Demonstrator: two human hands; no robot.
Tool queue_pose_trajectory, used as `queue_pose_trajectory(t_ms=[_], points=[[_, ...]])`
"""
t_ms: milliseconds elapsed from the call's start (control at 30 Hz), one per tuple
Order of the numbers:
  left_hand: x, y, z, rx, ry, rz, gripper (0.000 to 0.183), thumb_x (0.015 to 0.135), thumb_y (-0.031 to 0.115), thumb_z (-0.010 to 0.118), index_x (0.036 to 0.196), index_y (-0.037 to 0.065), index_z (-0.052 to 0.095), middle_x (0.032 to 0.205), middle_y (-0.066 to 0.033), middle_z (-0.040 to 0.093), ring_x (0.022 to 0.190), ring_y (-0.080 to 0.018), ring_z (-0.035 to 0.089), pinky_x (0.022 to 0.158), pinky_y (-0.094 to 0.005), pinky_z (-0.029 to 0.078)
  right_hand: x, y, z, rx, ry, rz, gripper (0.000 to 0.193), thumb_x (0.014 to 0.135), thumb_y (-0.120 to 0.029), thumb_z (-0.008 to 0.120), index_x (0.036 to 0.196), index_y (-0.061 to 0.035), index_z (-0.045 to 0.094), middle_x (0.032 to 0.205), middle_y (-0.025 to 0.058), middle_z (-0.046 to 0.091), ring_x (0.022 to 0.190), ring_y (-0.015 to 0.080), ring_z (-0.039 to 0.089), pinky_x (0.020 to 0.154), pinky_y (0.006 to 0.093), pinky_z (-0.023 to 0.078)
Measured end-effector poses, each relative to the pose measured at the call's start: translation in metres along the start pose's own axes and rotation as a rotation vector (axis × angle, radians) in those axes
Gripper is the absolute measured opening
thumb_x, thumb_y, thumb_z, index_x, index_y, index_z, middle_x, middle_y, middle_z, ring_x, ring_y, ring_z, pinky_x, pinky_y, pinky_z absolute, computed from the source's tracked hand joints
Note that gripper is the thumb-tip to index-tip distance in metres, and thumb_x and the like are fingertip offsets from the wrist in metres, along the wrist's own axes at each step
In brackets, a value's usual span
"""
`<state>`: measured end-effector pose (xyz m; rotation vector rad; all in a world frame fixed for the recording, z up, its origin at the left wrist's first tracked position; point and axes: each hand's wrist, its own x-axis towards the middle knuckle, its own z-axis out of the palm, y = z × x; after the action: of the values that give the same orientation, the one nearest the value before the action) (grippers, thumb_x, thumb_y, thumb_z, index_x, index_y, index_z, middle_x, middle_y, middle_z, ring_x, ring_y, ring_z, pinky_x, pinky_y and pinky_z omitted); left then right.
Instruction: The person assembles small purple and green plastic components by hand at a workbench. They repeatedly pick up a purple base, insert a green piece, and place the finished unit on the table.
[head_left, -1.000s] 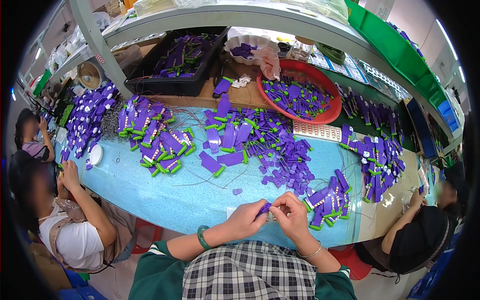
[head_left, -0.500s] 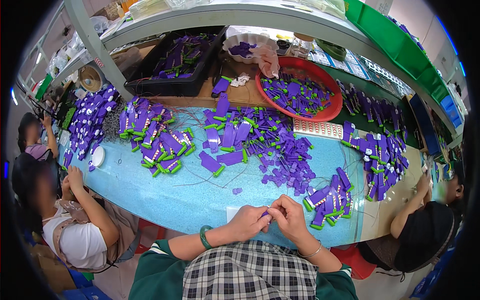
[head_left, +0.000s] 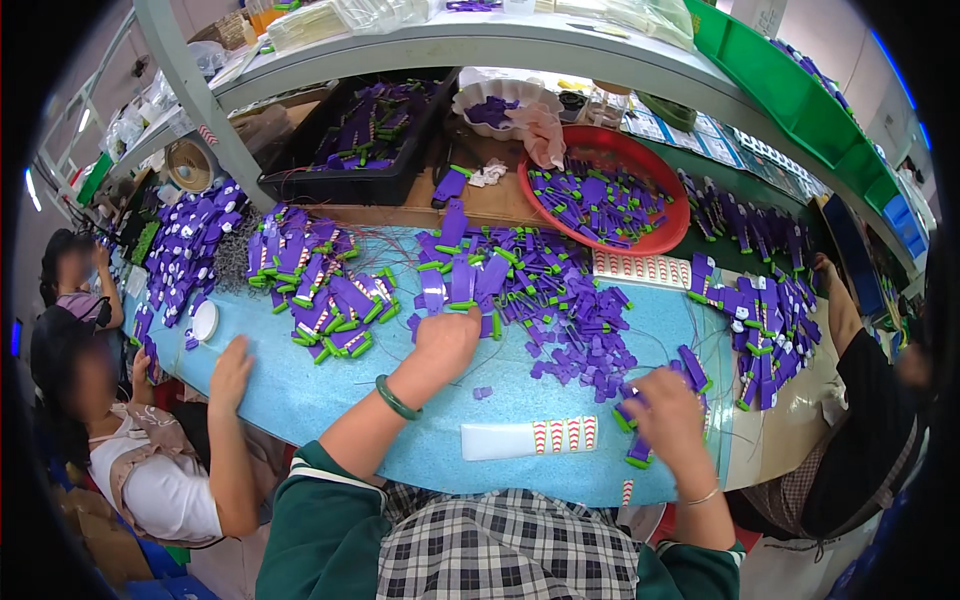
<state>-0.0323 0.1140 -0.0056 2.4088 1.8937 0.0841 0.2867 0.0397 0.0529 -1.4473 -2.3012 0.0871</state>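
Note:
My left hand [head_left: 447, 348] reaches to the near edge of the middle pile of flat purple plastic pieces with green ends [head_left: 492, 272]. Its fingers curl down there, and the back of the hand hides what they grip. Over a smaller heap of purple and green pieces [head_left: 692, 366] on the right hovers my right hand [head_left: 668, 415], slightly blurred, fingers apart, with nothing visible in it. Between my arms lies a white backing strip [head_left: 500, 441] with red-and-yellow chevron stickers on its right part. A single small purple piece [head_left: 482, 393] lies above it.
Small purple parts [head_left: 600, 350] spread right of the middle pile. Behind are a red basin [head_left: 683, 225] and a black tray [head_left: 385, 187] of pieces, below a shelf [head_left: 480, 50]. More heaps lie left and right. A white-shirted person [head_left: 165, 480] works left, a black-sleeved person [head_left: 850, 430] right.
My hands were together at the front edge, pinching a small purple piece. They have parted: left forward to the middle pile, right to the right heap. The sticker strip is now uncovered.

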Motion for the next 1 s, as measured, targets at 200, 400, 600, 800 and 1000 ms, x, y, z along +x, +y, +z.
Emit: queue_pose_trajectory(t_ms=[200,400,600,800,1000], points=[[-0.011,-0.001,-0.003,0.014,0.178,0.088,0.019,0.077,0.011,0.063,0.094,0.004,0.060,0.074,-0.0172,0.066,0.065,-0.0319,0.066,0.052,-0.0387,0.051,-0.012,-0.061,0.058,0.194,-0.139,-0.134,0.025,0.070,-0.018,0.072,0.093,-0.0084,0.066,0.089,0.0038,0.059,0.086,0.0219,0.055,0.069,0.0355,0.045],[-0.071,0.013,-0.073,-1.250,0.095,0.002,0.024,0.091,0.012,0.048,0.106,-0.001,0.061,0.086,-0.0125,0.068,0.074,-0.0232,0.067,0.063,-0.0344,0.053,-0.011,-0.063,0.079,0.146,-0.152,-0.096,0.018,0.070,-0.017,0.070,0.087,-0.0099,0.067,0.084,0.0022,0.055,0.084,0.0204,0.052,0.069,0.0352,0.039],[-0.099,0.037,-0.027,-2.377,-0.375,0.102,0.031,0.095,0.029,0.047,0.099,-0.001,0.053,0.096,-0.0147,0.061,0.090,-0.0245,0.062,0.076,-0.0375,0.050,-0.010,-0.065,0.079,0.195,-0.182,-0.056,0.012,0.072,-0.015,0.069,0.084,-0.0129,0.067,0.081,0.0012,0.054,0.080,0.0199,0.052,0.069,0.0349,0.038],[-0.103,0.073,0.020,-1.895,-0.321,-0.172,0.019,0.098,0.026,0.044,0.102,0.008,0.039,0.078,-0.0039,0.049,0.069,-0.0116,0.050,0.061,-0.0280,0.043,-0.014,-0.067,0.086,0.254,-0.109,-0.048,0.011,0.072,-0.013,0.070,0.082,-0.0134,0.065,0.082,-0.0004,0.055,0.080,0.0193,0.052,0.069,0.0346,0.037],[-0.100,0.074,0.032,-1.807,-0.232,-0.129,0.027,0.100,0.024,0.040,0.112,0.001,0.047,0.082,-0.0071,0.055,0.073,-0.0137,0.055,0.066,-0.0285,0.049,-0.015,-0.061,0.093,0.345,-0.049,-0.071,0.012,0.071,-0.010,0.071,0.080,-0.0121,0.063,0.084,0.0004,0.059,0.083,0.0200,0.055,0.072,0.0341,0.039]])
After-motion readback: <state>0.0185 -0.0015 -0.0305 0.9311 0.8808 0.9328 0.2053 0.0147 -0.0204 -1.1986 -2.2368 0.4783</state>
